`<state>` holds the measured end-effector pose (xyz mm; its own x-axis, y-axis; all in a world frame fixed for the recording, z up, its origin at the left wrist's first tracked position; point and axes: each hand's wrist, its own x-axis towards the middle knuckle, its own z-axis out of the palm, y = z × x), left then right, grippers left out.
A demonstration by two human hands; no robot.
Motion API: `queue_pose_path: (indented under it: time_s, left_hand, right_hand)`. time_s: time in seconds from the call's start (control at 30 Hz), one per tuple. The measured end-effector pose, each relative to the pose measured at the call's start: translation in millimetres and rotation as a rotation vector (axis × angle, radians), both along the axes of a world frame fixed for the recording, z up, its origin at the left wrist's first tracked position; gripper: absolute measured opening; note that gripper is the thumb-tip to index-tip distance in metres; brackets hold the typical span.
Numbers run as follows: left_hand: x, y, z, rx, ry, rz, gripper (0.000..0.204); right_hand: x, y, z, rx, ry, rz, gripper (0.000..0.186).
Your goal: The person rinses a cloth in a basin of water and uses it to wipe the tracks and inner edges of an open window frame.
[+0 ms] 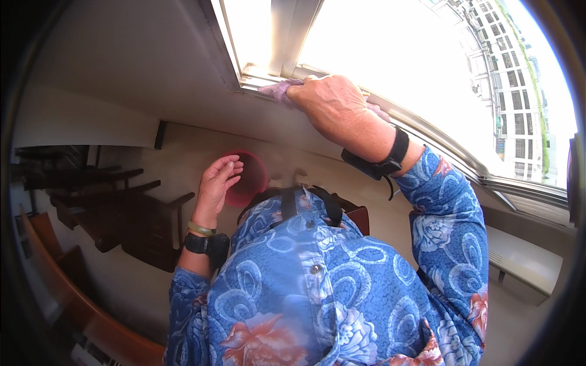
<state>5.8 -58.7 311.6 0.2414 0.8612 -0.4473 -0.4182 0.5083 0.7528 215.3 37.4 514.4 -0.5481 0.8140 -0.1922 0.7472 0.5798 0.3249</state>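
A light purple cloth (274, 90) lies along the inner track of the window frame (250, 81), with my right hand (329, 102) closed on it and its knuckles upward. Part of the cloth shows on either side of the hand. My left hand (220, 180) hangs in the air below and to the left, open with fingers slightly bent and nothing in them. Behind it on the floor is a pink bucket (253, 188), partly hidden by the hand and my body.
Dark wooden chairs (146, 234) and a curved orange-brown wooden edge (73, 293) stand at the left. A white flat-topped piece (521, 254) is low at the right. The bright window (390, 49) shows buildings outside.
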Motion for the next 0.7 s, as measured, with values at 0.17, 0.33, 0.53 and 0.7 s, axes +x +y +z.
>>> queue_pose_path:
  time_s: [0.17,0.33,0.53,0.7]
  left_hand:
    - [-5,2,2,0.029,0.005,0.026,0.024]
    - [-20,-16,-24,-0.019,0.043,0.106,0.024]
    - [-20,-10,-22,-0.027,0.028,0.104,0.024]
    - [-12,-1,-15,-0.004,-0.022,0.079,0.025]
  right_hand:
    - [38,-8,4,0.018,0.098,-0.003,0.01]
    - [61,-14,14,-0.012,0.148,-0.059,0.012]
    - [12,22,-11,0.057,0.14,0.035,0.008]
    - [7,14,-12,0.061,-0.009,0.098,0.006]
